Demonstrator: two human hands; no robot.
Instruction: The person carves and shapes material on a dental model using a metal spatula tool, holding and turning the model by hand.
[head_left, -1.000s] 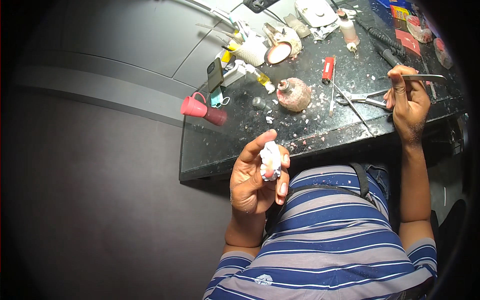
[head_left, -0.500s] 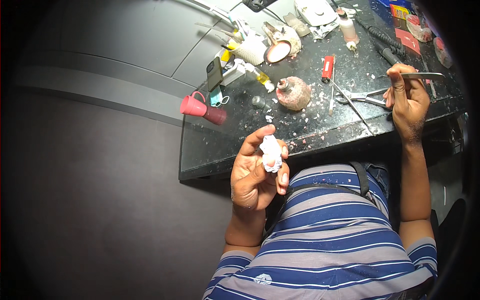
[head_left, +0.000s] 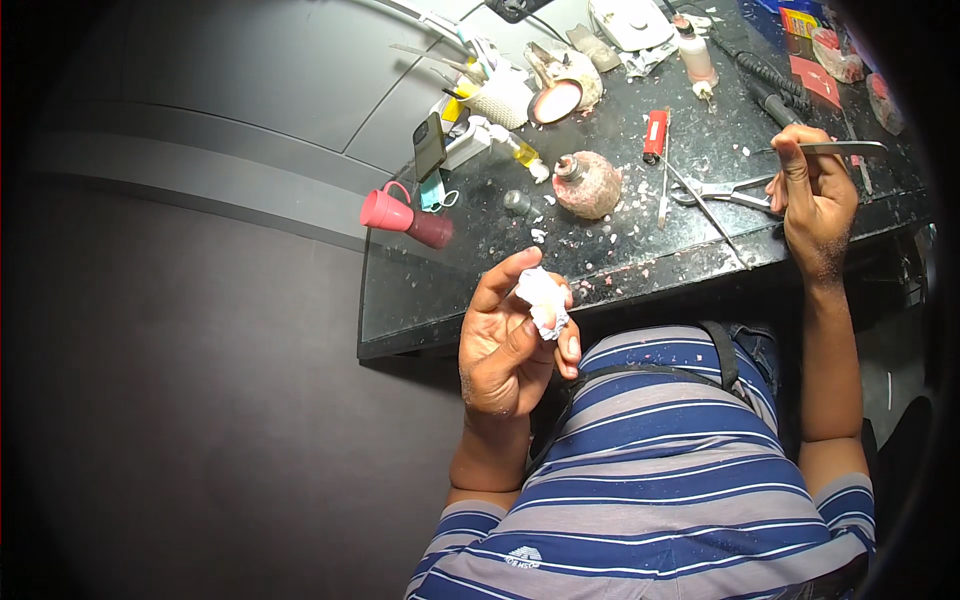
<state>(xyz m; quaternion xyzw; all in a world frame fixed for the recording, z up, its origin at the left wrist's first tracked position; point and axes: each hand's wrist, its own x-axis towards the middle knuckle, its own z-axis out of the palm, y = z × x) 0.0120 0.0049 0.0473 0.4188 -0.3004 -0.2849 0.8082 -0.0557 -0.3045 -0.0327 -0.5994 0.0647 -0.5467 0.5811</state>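
My left hand [head_left: 500, 350] holds a small white, lumpy plaster-like piece [head_left: 541, 296] with a pinkish patch between thumb and fingers, in front of the bench. My right hand [head_left: 815, 200] grips a thin metal spatula-like blade [head_left: 848, 148] over the bench's right side. Beside that hand lie metal scissors [head_left: 705, 192], a long metal tool [head_left: 717, 225] and a red lighter [head_left: 655, 136]. A round metal-necked burner [head_left: 590, 195], crusted with pale residue, stands beyond my left hand, near a small clear cap [head_left: 517, 203].
The black bench [head_left: 420, 300] has scattered crumbs. A pink cup [head_left: 385, 210], phone [head_left: 429, 146], blue mask [head_left: 433, 195] and holder of tools [head_left: 495, 100] stand left. A bottle [head_left: 697, 60], white device [head_left: 630, 22], corded handpiece [head_left: 775, 105] and pink sheet [head_left: 815, 80] occupy the back.
My left hand has risen slightly and turned the white piece, so less pink shows. My right hand with the blade has shifted very slightly up and left.
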